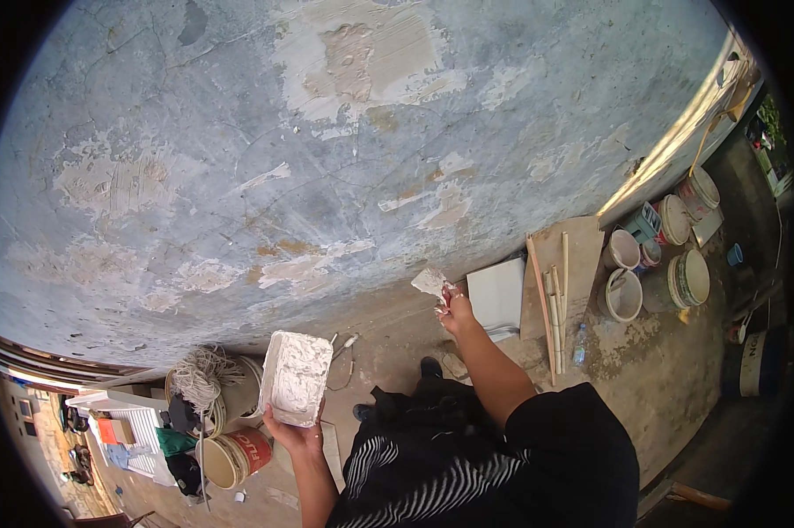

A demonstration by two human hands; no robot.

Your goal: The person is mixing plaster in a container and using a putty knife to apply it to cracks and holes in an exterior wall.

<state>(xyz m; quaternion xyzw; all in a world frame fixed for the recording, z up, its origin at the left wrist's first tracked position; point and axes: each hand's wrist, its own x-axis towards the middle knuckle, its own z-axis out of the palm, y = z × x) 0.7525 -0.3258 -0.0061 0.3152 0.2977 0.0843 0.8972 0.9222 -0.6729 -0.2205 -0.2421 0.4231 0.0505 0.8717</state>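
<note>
My left hand (297,433) grips the near end of a rectangular plaster tray (297,378), whose inside is smeared with whitish filler. In my right hand (456,313) is a putty knife (430,282), held by a handle mostly hidden behind the fingers. Filler coats the knife's blade, and white spots mark the fingers around it. Both hands are in front of a worn blue-grey wall (238,97) with pale patches of filler; the blade looks apart from the wall, though its exact distance is hard to tell.
Several buckets (625,295) stand at the right. Wooden strips (555,321) and a board (496,295) lean by the wall, with a plastic bottle (580,343) nearby. At left are a mop (205,378), a red-and-white bucket (230,459) and a white crate (120,422). A cable (349,348) lies near the tray.
</note>
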